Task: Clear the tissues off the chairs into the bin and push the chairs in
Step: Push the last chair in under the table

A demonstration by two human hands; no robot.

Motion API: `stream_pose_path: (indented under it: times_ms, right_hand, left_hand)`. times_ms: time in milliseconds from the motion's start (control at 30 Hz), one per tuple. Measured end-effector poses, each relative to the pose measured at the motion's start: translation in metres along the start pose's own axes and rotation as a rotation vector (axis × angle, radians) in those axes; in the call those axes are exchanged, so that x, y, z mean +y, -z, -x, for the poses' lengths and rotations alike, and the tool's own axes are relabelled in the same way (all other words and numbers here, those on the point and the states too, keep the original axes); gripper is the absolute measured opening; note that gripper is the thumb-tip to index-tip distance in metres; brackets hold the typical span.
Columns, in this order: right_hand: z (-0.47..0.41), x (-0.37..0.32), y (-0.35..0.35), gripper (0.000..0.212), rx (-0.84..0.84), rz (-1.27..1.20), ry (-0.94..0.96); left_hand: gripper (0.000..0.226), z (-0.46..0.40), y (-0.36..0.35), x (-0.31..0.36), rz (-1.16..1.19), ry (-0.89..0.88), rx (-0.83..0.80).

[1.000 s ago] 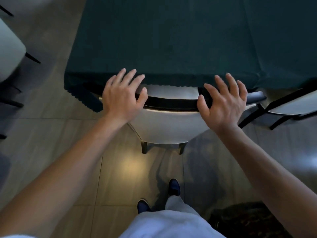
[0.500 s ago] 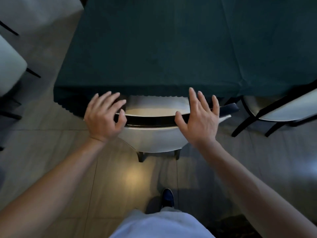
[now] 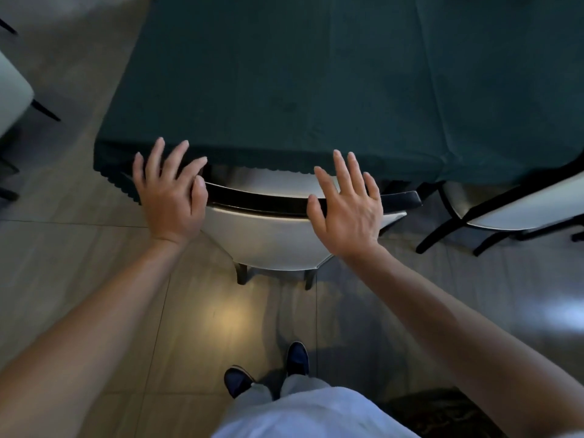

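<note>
A white chair (image 3: 268, 238) with a dark top rail stands directly before me, its seat tucked under the table with the dark green cloth (image 3: 316, 90). My left hand (image 3: 170, 197) is over the left end of the backrest with fingers straight and spread. My right hand (image 3: 347, 210) is over the right part of the backrest, fingers straight. Whether the palms still touch the rail I cannot tell. No tissue and no bin show in this view.
A second white chair (image 3: 518, 210) with black legs stands to the right, partly under the table. Part of another pale chair (image 3: 12, 93) is at the far left. A dark patterned rug (image 3: 442, 412) lies at the bottom right. My shoes are on the tiled floor below.
Both hands stayed at the chair's backrest and their fingers have straightened and lifted. The chair sits under the table's edge as before; the view shifted slightly.
</note>
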State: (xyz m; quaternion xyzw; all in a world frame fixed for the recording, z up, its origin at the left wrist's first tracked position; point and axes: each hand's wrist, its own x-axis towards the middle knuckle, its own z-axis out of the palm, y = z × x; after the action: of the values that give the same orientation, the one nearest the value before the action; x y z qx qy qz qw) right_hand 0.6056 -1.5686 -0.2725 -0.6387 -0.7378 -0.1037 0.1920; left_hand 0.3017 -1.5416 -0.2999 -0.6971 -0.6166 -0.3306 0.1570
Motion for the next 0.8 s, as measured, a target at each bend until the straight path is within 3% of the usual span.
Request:
stream_pose_path:
  times_ms: [300,500,800]
  right_hand:
    - [-0.017,0.039,-0.003,0.062,0.09,-0.025,-0.027]
    - [-0.033,0.024,-0.01,0.054,0.127,-0.006,-0.023]
    - [-0.048,-0.034,-0.028,0.053,0.106,-0.015,-0.051]
  left_hand:
    - [0.043,-0.004,-0.02,0.032,0.038,-0.031,0.116]
    - [0.046,-0.03,-0.031,0.013,0.036,-0.085,0.212]
    - [0.047,-0.059,-0.049,-0.057,0.08,-0.138,0.171]
